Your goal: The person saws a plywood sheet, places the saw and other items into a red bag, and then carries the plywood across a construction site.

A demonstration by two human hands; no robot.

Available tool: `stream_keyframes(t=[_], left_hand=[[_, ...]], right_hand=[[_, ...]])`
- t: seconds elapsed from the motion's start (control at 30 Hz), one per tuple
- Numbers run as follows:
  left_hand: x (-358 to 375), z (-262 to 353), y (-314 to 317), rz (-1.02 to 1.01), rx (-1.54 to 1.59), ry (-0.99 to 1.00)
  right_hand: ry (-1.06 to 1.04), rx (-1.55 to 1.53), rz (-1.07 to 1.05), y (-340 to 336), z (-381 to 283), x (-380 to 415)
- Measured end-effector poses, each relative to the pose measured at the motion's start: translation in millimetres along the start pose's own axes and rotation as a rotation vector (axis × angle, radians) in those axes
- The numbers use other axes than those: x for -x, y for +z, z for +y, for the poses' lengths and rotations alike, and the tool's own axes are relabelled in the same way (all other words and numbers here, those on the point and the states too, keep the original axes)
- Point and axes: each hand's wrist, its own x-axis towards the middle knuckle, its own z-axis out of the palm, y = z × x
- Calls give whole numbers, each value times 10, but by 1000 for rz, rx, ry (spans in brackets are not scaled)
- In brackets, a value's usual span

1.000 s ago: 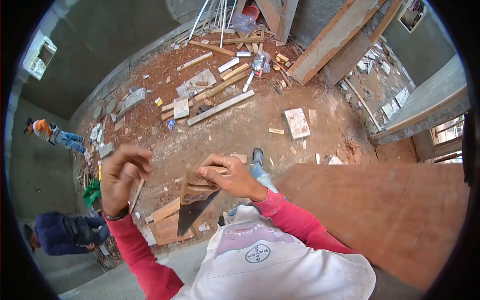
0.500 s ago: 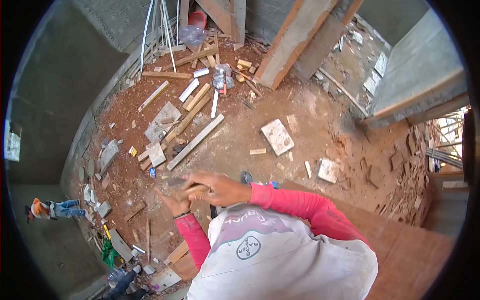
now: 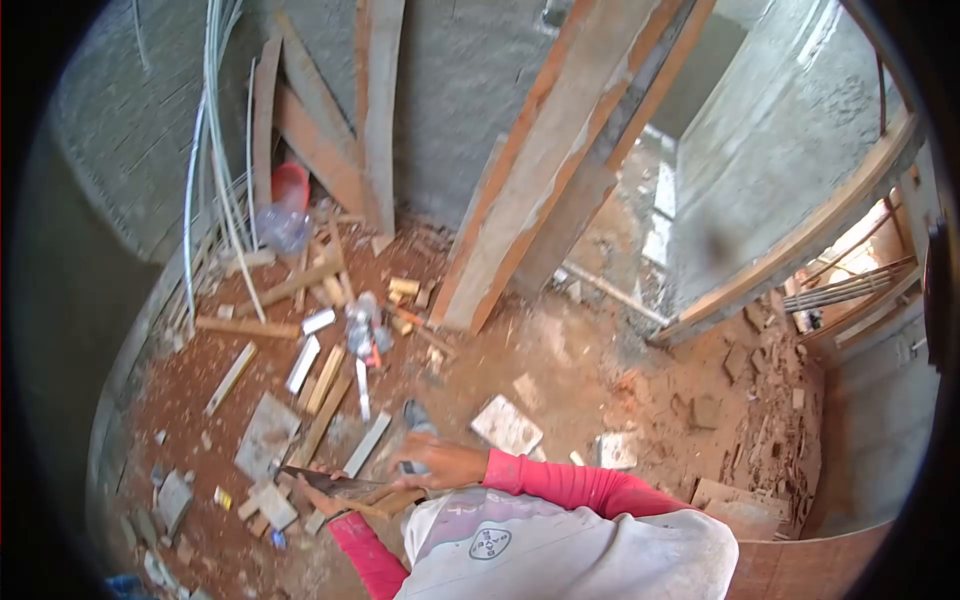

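My left hand (image 3: 316,494) is at the lower left, its fingers around a dark, flat, blade-like piece (image 3: 345,482) whose narrow end points left. Right of it, my right hand (image 3: 446,464) is closed at the other end of this piece, over a light brown wooden piece (image 3: 388,501). Whether blade and wood are one tool I cannot tell. Both hands are in front of my light shirt (image 3: 560,550).
Wood offcuts (image 3: 230,378), a pale slab (image 3: 268,436) and white blocks (image 3: 507,424) lie on the reddish dirt floor. Long boards (image 3: 560,160) lean against the grey wall (image 3: 450,110). Thin pipes (image 3: 212,130) and a red container (image 3: 290,187) are at the upper left.
The view has tilted up, showing more wall and boards. Both hands are now lower in the frame, and my left hand, open before, has closed around the blade-like piece.
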Motion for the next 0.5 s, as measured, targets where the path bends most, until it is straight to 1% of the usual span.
stream_keyframes(t=[0.03, 0.07, 0.1, 0.13, 0.17, 0.2, 0.23, 0.27, 0.3, 0.33, 0.37, 0.43, 0.47, 0.5], left_hand=[[-229, 4, 229, 20, -3, -16], [-413, -34, 593, 49, 1, 28], [-603, -70, 859, 30, -102, 80], [-699, -21, 1185, -3, -158, 34], [-813, -2, 1488, -77, -119, -11], [-895, -2, 1814, 0, -222, 100], [-963, 20, 2077, 7, -136, 77], [-1162, 98, 2155, -117, -99, 0], [-1179, 132, 2349, -192, -108, 3], [-1227, 162, 2452, -134, -86, -11], [-1285, 191, 2514, -111, -105, -3], [-1198, 204, 2708, -47, -207, 87], [-1198, 223, 2701, -27, -213, 102], [-1183, 221, 2674, 43, -276, 162]], right_hand=[[-29, 81, 107, -281, 122, -152], [-61, 150, 207, -567, 182, -301], [-24, 167, 233, -916, 267, -368], [19, 161, 259, -1329, 283, -413], [36, 366, 409, -1646, 394, -416], [126, 348, 597, -1883, 400, -401], [232, 332, 662, -2181, 466, -317], [212, 346, 726, -2480, 349, -283], [286, 310, 794, -2747, 499, -173], [316, 225, 866, -3004, 519, -96], [303, 316, 922, -3279, 629, 5], [349, 387, 988, -3855, 666, 142], [358, 362, 1034, -4163, 688, 192], [368, 340, 1079, -4494, 725, 220]])
